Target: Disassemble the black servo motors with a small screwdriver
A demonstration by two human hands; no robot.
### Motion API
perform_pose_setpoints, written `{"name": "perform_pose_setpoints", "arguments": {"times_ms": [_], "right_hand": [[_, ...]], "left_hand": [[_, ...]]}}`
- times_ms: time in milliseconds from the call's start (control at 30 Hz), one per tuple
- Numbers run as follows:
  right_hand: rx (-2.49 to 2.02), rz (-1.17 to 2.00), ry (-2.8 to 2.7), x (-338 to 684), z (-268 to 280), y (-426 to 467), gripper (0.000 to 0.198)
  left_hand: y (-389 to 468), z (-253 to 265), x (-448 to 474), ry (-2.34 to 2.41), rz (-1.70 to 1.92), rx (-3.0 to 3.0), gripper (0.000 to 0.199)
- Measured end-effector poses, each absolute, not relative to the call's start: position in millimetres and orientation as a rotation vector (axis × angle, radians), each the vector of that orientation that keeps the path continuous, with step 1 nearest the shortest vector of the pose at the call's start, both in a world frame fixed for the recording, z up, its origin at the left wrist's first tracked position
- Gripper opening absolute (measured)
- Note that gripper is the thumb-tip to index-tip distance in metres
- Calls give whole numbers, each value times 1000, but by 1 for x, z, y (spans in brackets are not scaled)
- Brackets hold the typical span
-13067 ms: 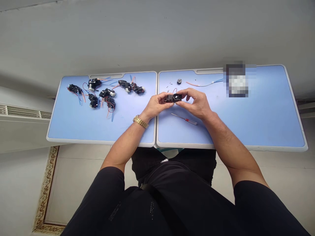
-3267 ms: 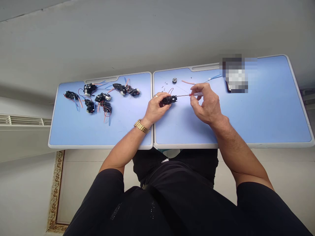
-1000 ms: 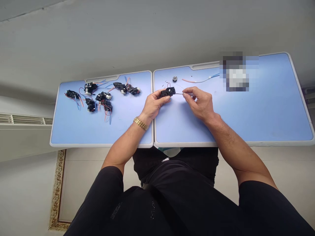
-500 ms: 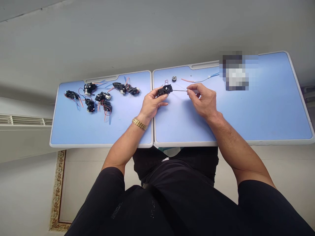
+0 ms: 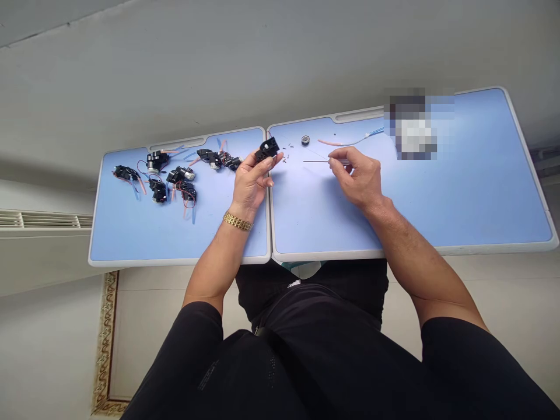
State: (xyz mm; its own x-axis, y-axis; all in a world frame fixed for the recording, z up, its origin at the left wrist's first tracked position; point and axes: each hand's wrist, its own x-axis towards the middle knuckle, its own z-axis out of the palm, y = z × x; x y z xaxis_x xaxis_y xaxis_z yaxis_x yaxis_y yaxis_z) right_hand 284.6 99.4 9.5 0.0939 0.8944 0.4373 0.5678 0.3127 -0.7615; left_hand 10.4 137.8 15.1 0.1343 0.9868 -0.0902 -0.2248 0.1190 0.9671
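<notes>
My left hand is closed on a black plastic motor housing, tilted up above the seam between the two table halves. Between thumb and fingers of my right hand is a thin screwdriver, its shaft pointing left, its tip apart from the housing. Several small screws lie on the table just right of the housing. Behind them rests a small round dark wheel-like part. What my left fingers cover of the housing is hidden.
On the left half of the blue table lie several black motor units with red and blue leads. Near the back edge on the right runs an orange-and-blue wire. A pixelated patch covers an object at the back right.
My left hand has moved left with the housing and tilted it, away from the screwdriver tip. Small screws now show on the table. My right hand has hardly moved.
</notes>
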Motion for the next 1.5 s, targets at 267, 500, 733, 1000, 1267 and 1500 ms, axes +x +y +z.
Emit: {"name": "perform_pose_setpoints", "arguments": {"times_ms": [267, 500, 733, 1000, 1267, 1500], "right_hand": [[-1381, 416, -1588, 287, 7, 100, 15], [-1327, 430, -1523, 290, 14, 98, 18], [-1247, 606, -1400, 288, 20, 95, 23], [-1044, 1085, -1550, 290, 18, 98, 34], [-1190, 772, -1931, 275, 19, 82, 47], [-1203, 557, -1970, 272, 0, 86, 36]], "left_hand": [[148, 7, -4, 1079, 1232, 1073, 48], [139, -1, 10, 1210, 1191, 1302, 50], [125, 9, 21, 1147, 1017, 1667, 39], [123, 7, 25, 1064, 952, 1690, 37], [119, 9, 27, 1001, 885, 1740, 35], [119, 6, 27, 913, 837, 1699, 37]]}}
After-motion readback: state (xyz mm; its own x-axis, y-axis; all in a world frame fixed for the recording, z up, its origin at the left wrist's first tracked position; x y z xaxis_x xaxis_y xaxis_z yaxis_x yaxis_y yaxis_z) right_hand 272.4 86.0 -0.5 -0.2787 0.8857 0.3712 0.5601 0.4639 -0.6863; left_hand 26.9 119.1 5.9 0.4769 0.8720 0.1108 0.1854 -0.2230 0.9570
